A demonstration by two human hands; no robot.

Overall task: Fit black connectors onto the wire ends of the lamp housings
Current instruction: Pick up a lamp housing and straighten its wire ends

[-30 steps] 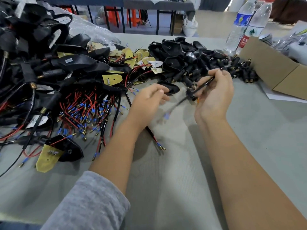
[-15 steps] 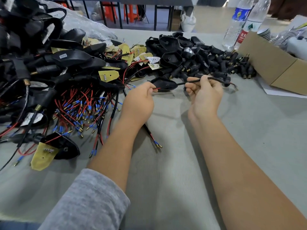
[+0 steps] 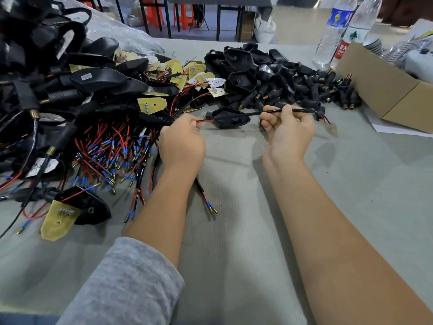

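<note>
- Left hand [image 3: 181,141] pinches the red wire [image 3: 205,121]; right hand [image 3: 289,127] grips the black cable [image 3: 255,113].
- Lamp housing [image 3: 230,118] hangs between both hands, above the grey table [image 3: 234,231].
- Loose black connectors [image 3: 328,90] lie piled just behind.

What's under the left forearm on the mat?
A black lead with red wires and blue-sleeved gold tips shows beside the left forearm; its upper run toward the bundle is covered.

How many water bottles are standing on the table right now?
2: the blue-label bottle at the far right edge, and the red-label bottle touching its right side, behind the cardboard box. None seems hidden.
</note>
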